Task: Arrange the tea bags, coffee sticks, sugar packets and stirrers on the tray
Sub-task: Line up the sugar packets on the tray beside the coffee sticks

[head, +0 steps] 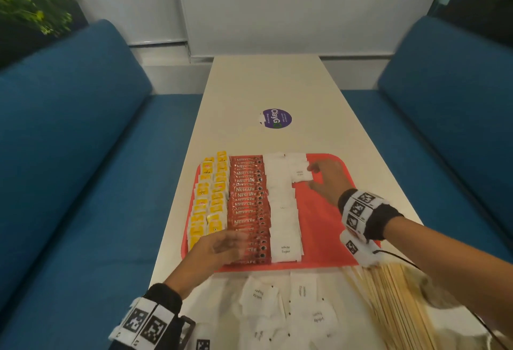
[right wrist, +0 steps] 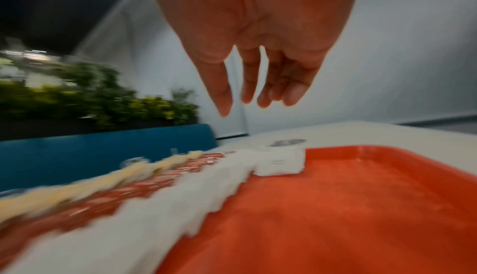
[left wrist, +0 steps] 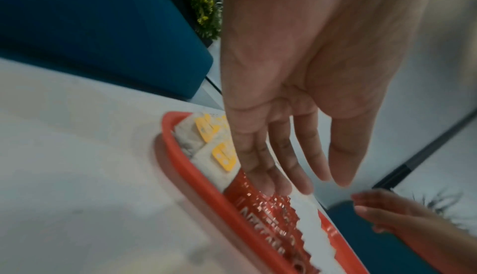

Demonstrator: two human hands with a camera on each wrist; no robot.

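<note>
A red tray lies on the white table. It holds two columns of yellow tea bags, a column of red coffee sticks and a column of white sugar packets. A second sugar column begins at the far end. My right hand hovers beside those far packets, with straight fingers that hold nothing. My left hand is blurred, flat over the near coffee sticks, and empty. Loose sugar packets and wooden stirrers lie on the table before the tray.
Blue sofas flank the narrow table on both sides. A round purple sticker sits on the table beyond the tray. The tray's right half is bare red. Plants stand behind the left sofa.
</note>
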